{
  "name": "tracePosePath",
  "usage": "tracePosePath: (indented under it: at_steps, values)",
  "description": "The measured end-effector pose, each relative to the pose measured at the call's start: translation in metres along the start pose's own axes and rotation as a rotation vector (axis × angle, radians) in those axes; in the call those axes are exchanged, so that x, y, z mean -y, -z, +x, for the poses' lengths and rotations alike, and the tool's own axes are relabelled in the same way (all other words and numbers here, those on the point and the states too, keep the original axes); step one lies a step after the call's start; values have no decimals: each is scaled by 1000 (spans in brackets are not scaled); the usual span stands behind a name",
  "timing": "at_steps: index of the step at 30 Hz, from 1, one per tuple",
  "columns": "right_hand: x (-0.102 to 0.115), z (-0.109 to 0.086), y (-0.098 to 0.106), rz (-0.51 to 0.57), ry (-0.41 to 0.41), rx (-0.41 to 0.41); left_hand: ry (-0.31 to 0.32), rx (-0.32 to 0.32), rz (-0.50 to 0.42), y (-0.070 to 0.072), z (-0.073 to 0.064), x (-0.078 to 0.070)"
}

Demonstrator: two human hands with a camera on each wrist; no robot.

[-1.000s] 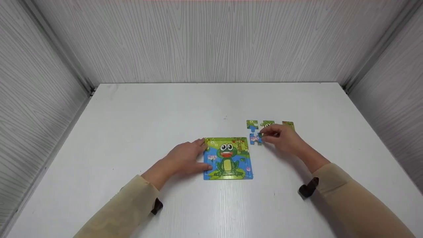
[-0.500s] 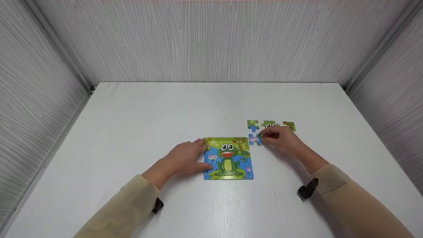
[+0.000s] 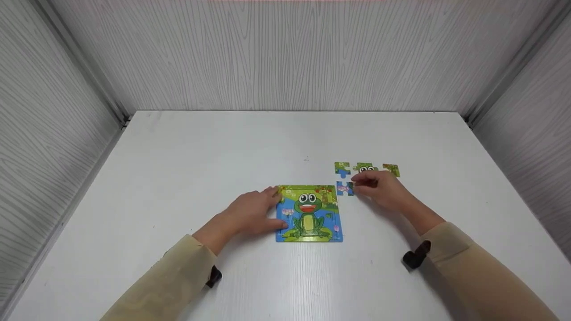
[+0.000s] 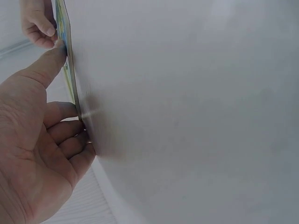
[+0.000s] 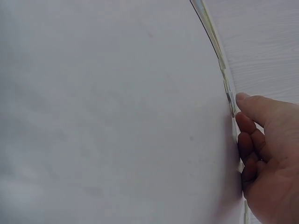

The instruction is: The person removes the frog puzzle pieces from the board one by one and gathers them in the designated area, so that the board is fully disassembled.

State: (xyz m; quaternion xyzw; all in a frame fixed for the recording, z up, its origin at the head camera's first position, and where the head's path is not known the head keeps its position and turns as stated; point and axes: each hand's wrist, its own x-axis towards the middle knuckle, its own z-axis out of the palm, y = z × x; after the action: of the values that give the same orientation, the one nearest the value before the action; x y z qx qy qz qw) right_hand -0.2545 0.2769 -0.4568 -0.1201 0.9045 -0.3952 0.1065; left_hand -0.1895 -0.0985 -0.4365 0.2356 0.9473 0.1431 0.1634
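Observation:
A square frog puzzle board lies on the table in the head view. Along its left side rests my left hand, with the thumb on the face and the fingers at the edge near the far corner. In the left wrist view that hand meets the board edge. My right hand pinches the right side of a blue puzzle piece with a pink flower, lying just right of the board. From the right wrist, its fingers are curled beside the thin row of pieces.
Behind the right hand lie a green-and-blue corner piece, a piece with the frog's eyes and a piece with red detail. The hand partly covers this group. Grey wood-grain panels wall the white table.
The flower piece has shifted slightly and turned straighter under my right fingers, showing more of the frog-eye piece and the one with red detail. The left hand and board stay put.

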Motion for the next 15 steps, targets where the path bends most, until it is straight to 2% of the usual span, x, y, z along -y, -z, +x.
tracePosePath:
  at_steps: [11,15]
  values:
    - [3,-1,7,-2,-9,-69,14,8,3,0,2,0]
    - [11,-4,7,-3,31,-74,18,14,7,0,1,-1]
